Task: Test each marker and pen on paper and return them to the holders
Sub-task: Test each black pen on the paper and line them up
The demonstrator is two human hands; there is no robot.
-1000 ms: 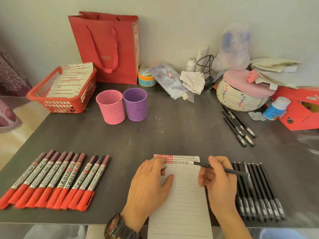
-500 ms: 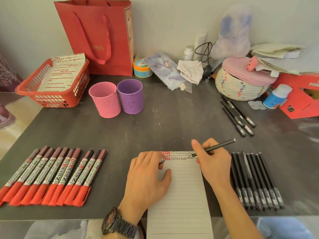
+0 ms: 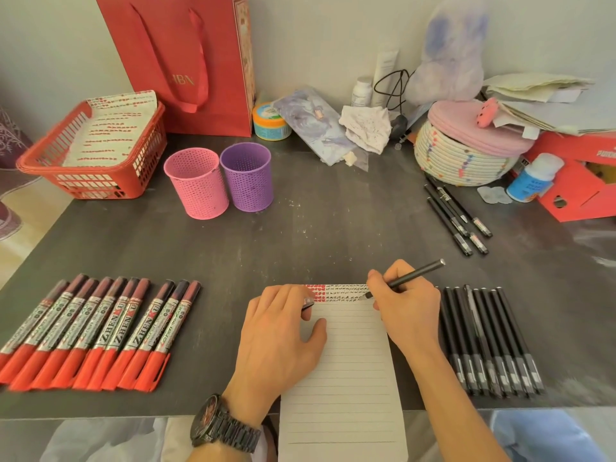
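1. Right hand (image 3: 408,308): mine, at the top right corner of the paper (image 3: 346,378). My fingers are curled round a black pen (image 3: 413,276), gripped near its tip. The tip touches the paper's top edge, and the barrel slants up and away to the right.

2. Left hand (image 3: 280,335): mine, laid flat on the paper's upper left part with the fingers relaxed, pressing the sheet down. A small dark piece (image 3: 308,303) shows under my forefinger; I cannot tell what it is. There is a watch (image 3: 223,428) on the wrist.

3. Paper: one lined sheet at the near edge of the table (image 3: 333,235), overhanging it towards me. Rows of red and black test marks run along the top; the lines below are blank.

4. Markers (image 3: 96,331): a row of red-capped markers lying side by side on the table, left of the paper, caps towards me.

5. Pens (image 3: 490,338): a row of black pens lying side by side, just right of my right hand.

6. Further pens (image 3: 456,218): four black ones, loose, near a woven basket (image 3: 463,161) at the far right.

7. Holders: the pink one (image 3: 196,183) and the purple one (image 3: 246,176) stand upright and touching, well apart from the paper at the far left centre.

8. Red basket (image 3: 90,155): at the far left, holding marked sheets.
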